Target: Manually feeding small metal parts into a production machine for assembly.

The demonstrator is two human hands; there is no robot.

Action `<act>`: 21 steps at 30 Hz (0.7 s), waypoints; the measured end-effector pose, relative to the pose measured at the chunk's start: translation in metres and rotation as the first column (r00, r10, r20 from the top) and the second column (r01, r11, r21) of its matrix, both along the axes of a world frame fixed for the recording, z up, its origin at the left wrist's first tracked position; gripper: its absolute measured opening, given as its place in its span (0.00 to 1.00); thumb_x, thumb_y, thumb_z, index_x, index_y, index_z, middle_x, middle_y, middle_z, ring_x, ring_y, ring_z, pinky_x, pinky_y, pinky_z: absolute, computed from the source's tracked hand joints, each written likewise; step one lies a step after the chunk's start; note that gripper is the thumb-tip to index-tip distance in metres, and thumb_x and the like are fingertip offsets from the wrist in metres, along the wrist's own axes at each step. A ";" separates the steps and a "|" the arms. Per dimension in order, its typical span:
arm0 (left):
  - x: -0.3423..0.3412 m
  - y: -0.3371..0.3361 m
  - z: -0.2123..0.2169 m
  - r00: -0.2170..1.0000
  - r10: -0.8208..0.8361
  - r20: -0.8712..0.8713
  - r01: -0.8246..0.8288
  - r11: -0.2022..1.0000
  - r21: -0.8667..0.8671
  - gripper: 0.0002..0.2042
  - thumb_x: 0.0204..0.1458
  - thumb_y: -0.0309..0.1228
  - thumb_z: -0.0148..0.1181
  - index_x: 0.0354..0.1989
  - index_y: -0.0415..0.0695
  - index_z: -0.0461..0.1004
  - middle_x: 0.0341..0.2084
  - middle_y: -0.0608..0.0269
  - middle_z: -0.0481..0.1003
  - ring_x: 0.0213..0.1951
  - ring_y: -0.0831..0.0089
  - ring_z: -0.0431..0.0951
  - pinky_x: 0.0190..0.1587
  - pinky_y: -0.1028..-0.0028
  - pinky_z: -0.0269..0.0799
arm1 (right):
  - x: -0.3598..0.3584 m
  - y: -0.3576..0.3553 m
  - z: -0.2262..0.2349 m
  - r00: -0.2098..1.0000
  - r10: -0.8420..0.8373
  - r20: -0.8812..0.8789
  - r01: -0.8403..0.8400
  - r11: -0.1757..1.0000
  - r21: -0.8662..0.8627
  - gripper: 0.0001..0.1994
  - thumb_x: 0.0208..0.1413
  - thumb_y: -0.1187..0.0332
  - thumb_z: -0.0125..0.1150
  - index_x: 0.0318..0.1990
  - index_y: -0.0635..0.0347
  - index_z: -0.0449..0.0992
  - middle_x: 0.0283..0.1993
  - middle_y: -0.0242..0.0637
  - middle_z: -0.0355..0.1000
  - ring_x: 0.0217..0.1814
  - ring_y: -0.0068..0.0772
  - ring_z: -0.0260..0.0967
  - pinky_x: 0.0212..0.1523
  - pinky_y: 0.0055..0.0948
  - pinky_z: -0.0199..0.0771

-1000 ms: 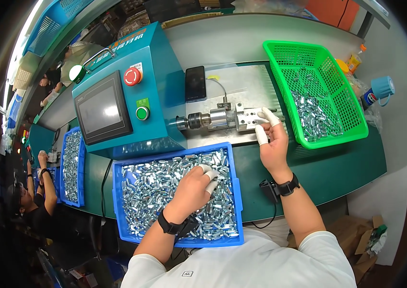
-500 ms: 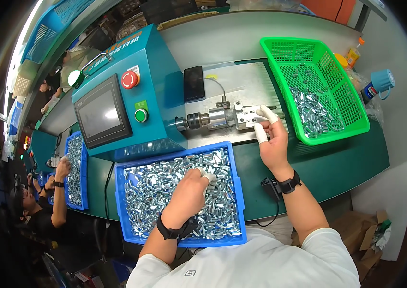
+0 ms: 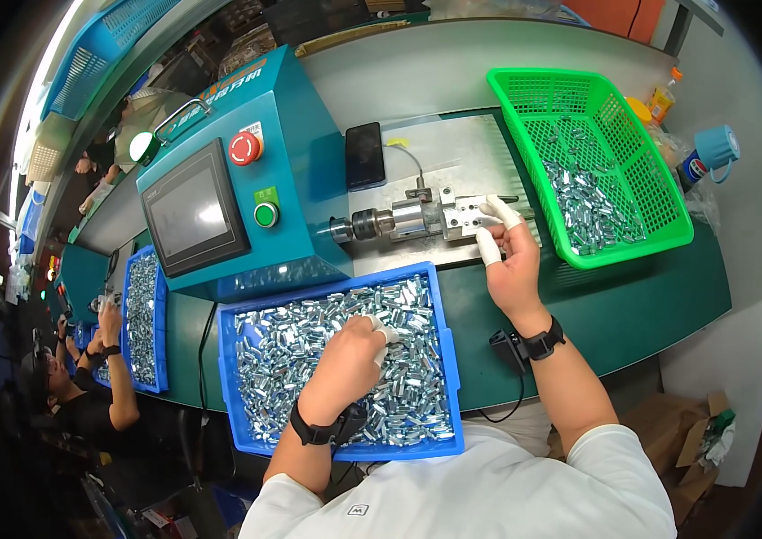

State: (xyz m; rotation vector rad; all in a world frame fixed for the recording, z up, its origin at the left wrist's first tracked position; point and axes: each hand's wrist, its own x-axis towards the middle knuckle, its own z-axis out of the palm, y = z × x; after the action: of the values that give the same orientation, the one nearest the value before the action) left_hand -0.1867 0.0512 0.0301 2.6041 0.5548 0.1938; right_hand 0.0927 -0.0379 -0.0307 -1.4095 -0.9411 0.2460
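Head view: the left hand (image 3: 349, 364) is curling down into the blue plastic tray (image 3: 447, 359), fingers bent and pinching among the small shiny metal parts (image 3: 291, 359) – cannot tell if it is actually gripping one. White finger cots are covering its fingertips. The right hand (image 3: 511, 265) is reaching to the steel fixture (image 3: 453, 216) on the teal machine (image 3: 300, 162), cotted fingers half-open and touching the fixture's block end. A green mesh basket (image 3: 668, 207) – ribbed, holding more silvery parts – is sitting just right of that hand. A dark phone (image 3: 365, 154) is lying flat behind the fixture.
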 end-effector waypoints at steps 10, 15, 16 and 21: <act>0.004 0.005 0.007 0.940 0.279 0.198 -0.243 0.952 -0.186 0.07 0.57 0.22 0.71 0.43 0.41 0.85 0.35 0.56 0.81 0.36 0.63 0.83 0.41 0.68 0.79 | -0.001 0.001 0.000 1.000 0.008 0.000 -0.008 1.000 0.011 0.27 0.68 0.80 0.59 0.74 0.64 0.67 0.65 0.41 0.75 0.51 0.20 0.76 0.52 0.22 0.78; 0.010 0.001 0.005 0.893 0.371 0.253 -0.185 0.817 -0.546 0.08 0.58 0.20 0.71 0.45 0.39 0.85 0.36 0.59 0.83 0.38 0.73 0.84 0.43 0.72 0.81 | -0.003 0.003 -0.003 1.000 0.007 -0.005 -0.007 1.000 0.026 0.26 0.67 0.80 0.60 0.73 0.64 0.69 0.63 0.40 0.76 0.49 0.20 0.76 0.49 0.22 0.78; 0.012 0.001 0.005 0.875 0.412 0.256 -0.154 0.737 -0.659 0.08 0.58 0.20 0.71 0.46 0.39 0.85 0.36 0.60 0.84 0.39 0.75 0.85 0.44 0.73 0.82 | -0.004 0.004 -0.003 1.000 0.009 -0.004 -0.009 1.000 0.029 0.26 0.67 0.80 0.61 0.72 0.64 0.70 0.62 0.40 0.76 0.48 0.19 0.76 0.48 0.22 0.78; 0.030 0.008 0.029 0.924 0.312 0.221 -0.139 0.812 -0.567 0.08 0.58 0.19 0.72 0.45 0.37 0.84 0.36 0.60 0.84 0.41 0.76 0.85 0.46 0.74 0.83 | -0.008 0.004 0.001 1.000 -0.009 0.000 0.009 0.999 0.034 0.25 0.66 0.81 0.62 0.71 0.63 0.72 0.59 0.39 0.77 0.45 0.19 0.76 0.44 0.22 0.78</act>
State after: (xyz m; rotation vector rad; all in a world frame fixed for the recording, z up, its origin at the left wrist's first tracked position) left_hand -0.1562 0.0594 0.0588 1.9019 0.6926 0.4415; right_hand 0.0851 -0.0343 -0.0292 -1.3828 -0.9345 0.2224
